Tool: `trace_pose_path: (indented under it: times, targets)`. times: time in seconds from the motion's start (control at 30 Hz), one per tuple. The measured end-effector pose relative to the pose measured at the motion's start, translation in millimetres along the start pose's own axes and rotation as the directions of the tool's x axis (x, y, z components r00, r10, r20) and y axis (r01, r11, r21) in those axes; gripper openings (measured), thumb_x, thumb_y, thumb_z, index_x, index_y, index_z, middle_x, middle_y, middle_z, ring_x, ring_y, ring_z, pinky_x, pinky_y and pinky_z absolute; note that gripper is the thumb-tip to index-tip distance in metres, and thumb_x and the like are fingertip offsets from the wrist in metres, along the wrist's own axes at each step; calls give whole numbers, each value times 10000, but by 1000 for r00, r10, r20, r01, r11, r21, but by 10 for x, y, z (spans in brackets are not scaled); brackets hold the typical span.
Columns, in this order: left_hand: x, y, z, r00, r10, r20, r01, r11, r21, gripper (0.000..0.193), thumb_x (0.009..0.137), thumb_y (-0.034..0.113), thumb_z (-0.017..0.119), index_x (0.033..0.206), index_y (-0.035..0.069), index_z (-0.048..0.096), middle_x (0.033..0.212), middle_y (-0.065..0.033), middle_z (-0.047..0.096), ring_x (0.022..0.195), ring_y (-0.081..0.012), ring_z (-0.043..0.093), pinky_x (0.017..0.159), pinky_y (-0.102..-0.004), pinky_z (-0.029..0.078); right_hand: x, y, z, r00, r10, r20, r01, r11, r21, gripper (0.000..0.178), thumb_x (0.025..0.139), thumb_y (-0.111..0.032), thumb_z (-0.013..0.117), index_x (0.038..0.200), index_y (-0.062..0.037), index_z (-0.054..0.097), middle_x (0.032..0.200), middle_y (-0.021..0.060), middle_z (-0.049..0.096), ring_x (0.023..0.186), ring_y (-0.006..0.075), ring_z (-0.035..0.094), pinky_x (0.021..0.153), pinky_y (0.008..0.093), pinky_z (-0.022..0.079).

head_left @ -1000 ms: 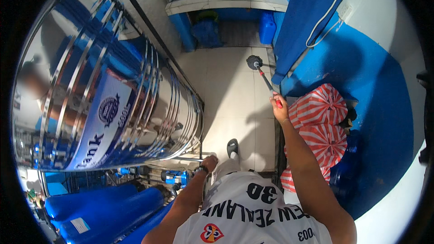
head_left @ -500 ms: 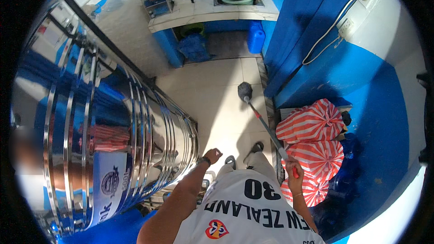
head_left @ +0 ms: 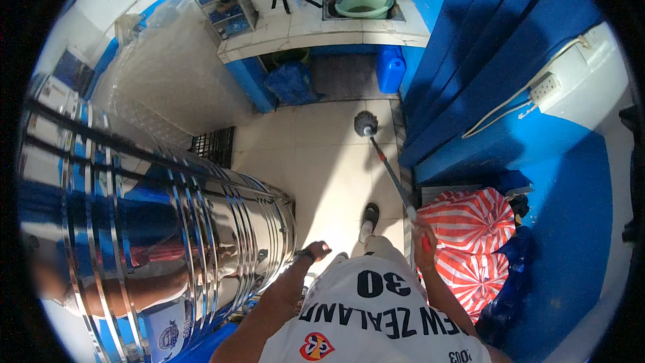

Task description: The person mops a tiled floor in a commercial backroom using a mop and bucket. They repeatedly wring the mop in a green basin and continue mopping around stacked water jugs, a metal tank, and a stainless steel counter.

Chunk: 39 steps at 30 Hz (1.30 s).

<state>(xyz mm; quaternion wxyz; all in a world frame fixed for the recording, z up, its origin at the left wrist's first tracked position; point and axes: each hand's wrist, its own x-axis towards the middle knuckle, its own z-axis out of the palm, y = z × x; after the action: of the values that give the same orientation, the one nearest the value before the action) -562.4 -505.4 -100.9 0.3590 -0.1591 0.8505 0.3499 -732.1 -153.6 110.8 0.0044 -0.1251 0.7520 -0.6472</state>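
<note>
While in right hand [head_left: 424,236], mop [head_left: 392,176] aslant ahead

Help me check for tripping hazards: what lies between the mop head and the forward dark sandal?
The head view shows only tile floor between the mop head and sandal; the pole, gripped in the right hand, slants past on the right.

Can see red mop grip [head_left: 426,244] only partly, seemingly covered by right hand [head_left: 423,253]; cannot discern contents of green basin [head_left: 383,4].
</note>
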Motion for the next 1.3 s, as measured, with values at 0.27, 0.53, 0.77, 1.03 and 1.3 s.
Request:
trace_pose_path:
  times: [0.27, 0.53, 0.77, 1.03, 1.3]
  targets:
    - [810, 1447, -1248, 937, 240, -253, -248, 969, 0, 412, 937, 406, 646, 1125, 43, 695, 1119, -197, 711, 1103, -377, 647, 977, -458, 514, 2074, 214, 293, 966, -229, 116, 230, 973, 8, 84, 923, -52, 668, 877, -11, 611, 1062, 129, 691, 1110, 266, 651, 998, 397, 482]
    - [1012, 3486, -1950, 652, 414, -635, -649, 738, -185, 654, 865, 258, 772, 1395, 17, 473, 1377, -246, 492, 1292, -428, 497, 1098, -484, 438, 2797, -428, 370, 967, -219, 129, 214, 975, 54, 130, 887, -13, 707, 838, -21, 587, 896, 106, 679, 920, 233, 646, 965, 411, 502]
    - [1206, 3944, -2372, 599, 491, -633, -723, 671, -163, 749, 805, 190, 811, 1398, 4, 394, 1378, -262, 424, 1248, -462, 497, 1037, -519, 459, 3138, -1059, 506, 980, -179, 88, 172, 982, 83, 209, 925, -9, 651, 751, -26, 535, 820, 97, 643, 812, 191, 592, 1002, 448, 465]
    - [1837, 3989, -2897, 555, 387, -736, -755, 605, -252, 580, 794, 226, 831, 1193, 16, 467, 1238, -236, 456, 1114, -427, 533, 925, -508, 466, 3791, -1287, 844, 994, -69, 83, 72, 997, -24, 284, 929, -61, 639, 681, -50, 500, 765, 95, 581, 796, 198, 543, 950, 448, 465]
    - [2335, 4004, -3507, 586, 364, -724, -725, 635, -267, 518, 746, 180, 835, 1154, 50, 545, 1200, -216, 498, 1094, -429, 555, 910, -505, 479, 4290, -1419, 1121, 996, -65, 65, 64, 998, 18, 296, 913, -93, 656, 676, -74, 479, 714, 88, 563, 749, 188, 523, 923, 443, 455]
